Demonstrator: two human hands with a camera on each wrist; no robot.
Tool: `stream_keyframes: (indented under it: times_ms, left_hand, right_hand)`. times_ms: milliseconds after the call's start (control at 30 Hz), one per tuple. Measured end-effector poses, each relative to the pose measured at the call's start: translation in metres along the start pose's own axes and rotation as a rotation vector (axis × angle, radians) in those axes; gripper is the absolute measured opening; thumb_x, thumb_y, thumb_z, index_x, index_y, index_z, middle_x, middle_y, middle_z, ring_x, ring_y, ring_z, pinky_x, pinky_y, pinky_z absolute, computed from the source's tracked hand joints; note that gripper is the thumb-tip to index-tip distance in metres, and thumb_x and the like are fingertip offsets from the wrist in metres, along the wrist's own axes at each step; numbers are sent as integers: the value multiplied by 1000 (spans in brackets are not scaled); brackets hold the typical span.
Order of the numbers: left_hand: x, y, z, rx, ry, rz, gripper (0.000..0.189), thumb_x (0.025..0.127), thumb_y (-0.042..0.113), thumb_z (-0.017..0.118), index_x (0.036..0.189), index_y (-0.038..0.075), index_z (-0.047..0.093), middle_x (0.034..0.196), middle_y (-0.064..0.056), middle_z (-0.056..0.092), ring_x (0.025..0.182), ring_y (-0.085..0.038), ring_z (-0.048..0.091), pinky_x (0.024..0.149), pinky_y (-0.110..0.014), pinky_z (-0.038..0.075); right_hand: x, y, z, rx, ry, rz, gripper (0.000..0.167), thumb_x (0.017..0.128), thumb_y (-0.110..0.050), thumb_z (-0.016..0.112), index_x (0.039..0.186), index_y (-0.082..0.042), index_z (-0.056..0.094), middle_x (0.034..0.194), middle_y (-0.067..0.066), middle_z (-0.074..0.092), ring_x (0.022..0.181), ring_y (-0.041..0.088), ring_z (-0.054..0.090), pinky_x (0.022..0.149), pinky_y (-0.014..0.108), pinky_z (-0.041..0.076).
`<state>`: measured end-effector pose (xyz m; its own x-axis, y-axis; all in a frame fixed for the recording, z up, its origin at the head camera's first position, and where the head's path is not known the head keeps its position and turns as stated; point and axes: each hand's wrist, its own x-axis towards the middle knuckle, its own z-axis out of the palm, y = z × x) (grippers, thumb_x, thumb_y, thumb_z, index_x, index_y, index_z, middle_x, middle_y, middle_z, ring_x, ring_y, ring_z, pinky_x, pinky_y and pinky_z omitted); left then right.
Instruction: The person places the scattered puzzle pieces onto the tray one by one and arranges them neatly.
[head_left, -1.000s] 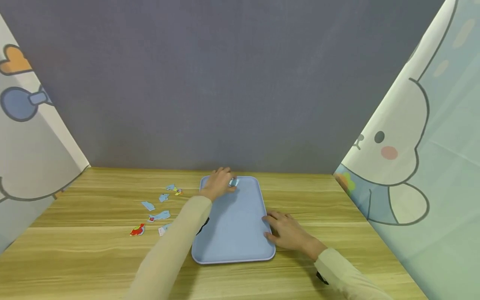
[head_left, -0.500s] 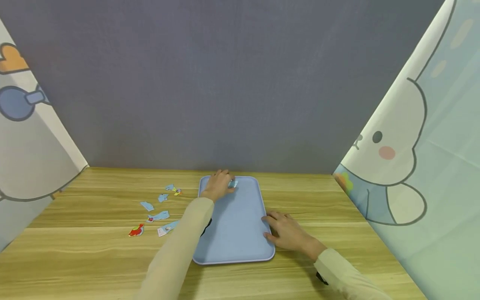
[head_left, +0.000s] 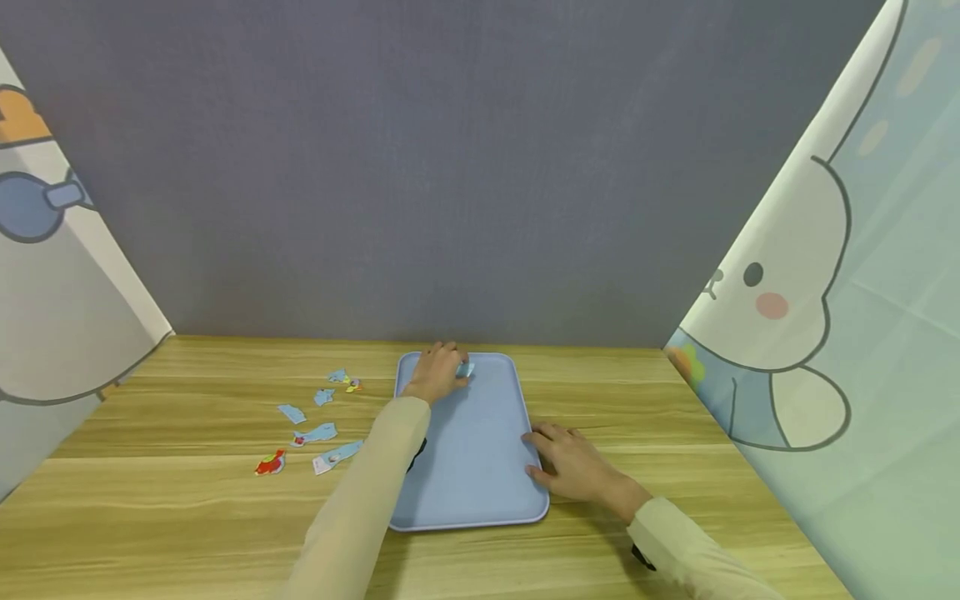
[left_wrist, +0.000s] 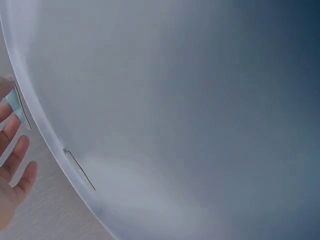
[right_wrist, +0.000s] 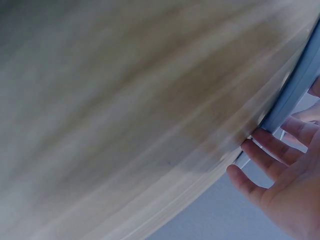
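My left hand [head_left: 437, 372] is over the far left corner of a pale blue tray [head_left: 480, 450]. It pinches a light blue puzzle piece [left_wrist: 18, 107] between thumb and finger, tilted on edge in the left wrist view; the other fingers are spread. Another thin piece [left_wrist: 80, 170] lies in the tray near its rim. At the tray's right side my right hand [head_left: 573, 462] rests, its fingertips [right_wrist: 260, 134] touching the rim in the right wrist view, fingers only slightly bent. The left hand hides part of the far corner.
Left of the tray, several cut puzzle pieces lie on the wooden table [head_left: 187, 517], among them a red piece [head_left: 271, 462] and a long blue one [head_left: 337, 457]. A grey panel [head_left: 420, 167] stands behind, with cartoon-printed sheets [head_left: 795, 325] at both sides.
The left hand has shifted only slightly at the far end of the tray, still holding the piece. My right hand stays at the rim. The view turns a little to the right.
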<state>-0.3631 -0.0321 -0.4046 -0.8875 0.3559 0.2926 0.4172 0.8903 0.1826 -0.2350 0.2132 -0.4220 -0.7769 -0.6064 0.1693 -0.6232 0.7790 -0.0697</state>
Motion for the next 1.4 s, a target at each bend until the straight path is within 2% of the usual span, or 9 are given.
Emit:
stream_keyframes:
  times_ms: [767,1133,1400]
  left_hand:
    - [3,7,2,7,-41,-46,34,79,27,71,110,14,66,111,-5,60,104,-27,53,89,-46,45]
    - [3,8,1,25,-56,-52,36,81,28,68,114,13,64,118,-7,57,111,-29,51,93,-48,42]
    - [3,6,1,29,-66,-42,36,81,27,69,115,14,63,117,-6,58,109,-29,52,93,-46,43]
  right_hand:
    - [0,-1,-1,-4,7,-12,43,86,-33,60,121,-7,56,124,13,53,114,29,52,88,54,44]
    - [0,0,0,3,5,-10,43,86,-33,59,121,-8,56,125,14,52,114,29,51,88,54,43]
    - [-1,0,0,3,9,-6,43,86,-33,60,121,-7,56,125,14,52,114,29,52,88,54,43]
